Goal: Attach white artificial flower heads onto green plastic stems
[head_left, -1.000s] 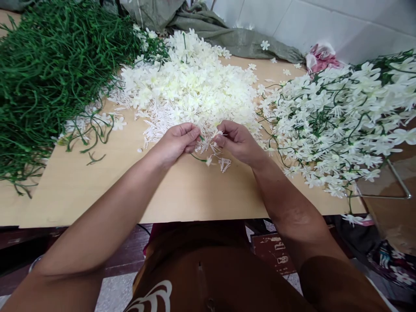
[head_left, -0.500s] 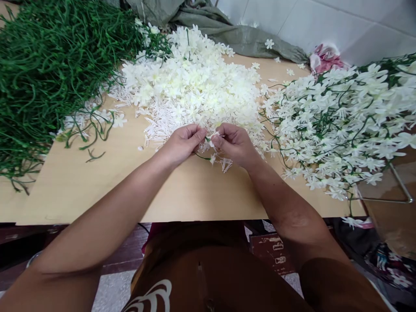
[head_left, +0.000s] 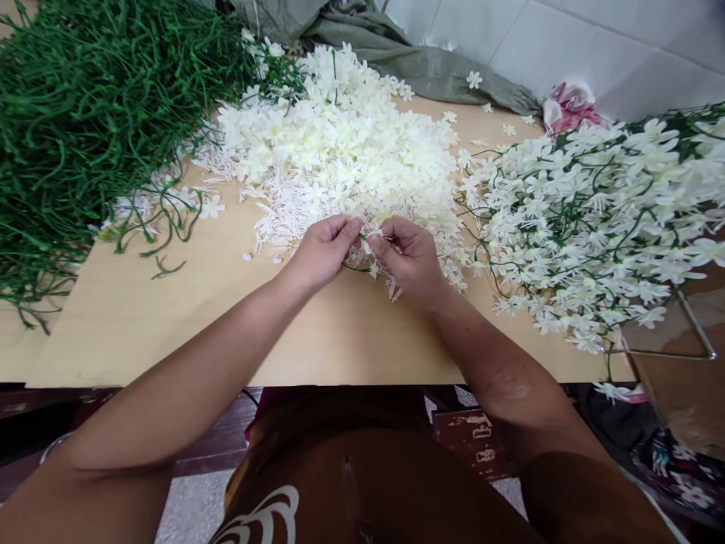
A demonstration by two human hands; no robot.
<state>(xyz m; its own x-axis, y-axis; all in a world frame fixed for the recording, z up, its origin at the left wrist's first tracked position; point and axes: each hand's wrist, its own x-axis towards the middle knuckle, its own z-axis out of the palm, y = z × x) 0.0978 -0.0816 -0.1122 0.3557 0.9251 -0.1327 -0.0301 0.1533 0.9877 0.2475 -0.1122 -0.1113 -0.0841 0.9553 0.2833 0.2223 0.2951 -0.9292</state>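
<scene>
My left hand (head_left: 328, 248) is closed in a pinch on a thin green stem (head_left: 358, 268), whose lower part curves out below the fingertips. Close beside it, my right hand (head_left: 408, 253) pinches a small white piece at the stem's upper end; the fingers partly hide it. Both hands are at the front edge of a large heap of white flowers (head_left: 362, 143) with thin white stalks. A thick pile of green stems (head_left: 113, 113) lies at the left. On the right is a bundle of white flowers on green stems (head_left: 578, 219).
The wooden table (head_left: 198, 325) has a few loose stems (head_left: 168, 267) at the left. Grey-green cloth (head_left: 442, 72) and a pink and white cloth (head_left: 571, 107) lie along the tiled wall. A metal frame (head_left: 699, 325) stands at the right.
The fingertips have shifted slightly around the stem, and its lower part now shows closer to my left hand. Both hands stay at the same place before the heap.
</scene>
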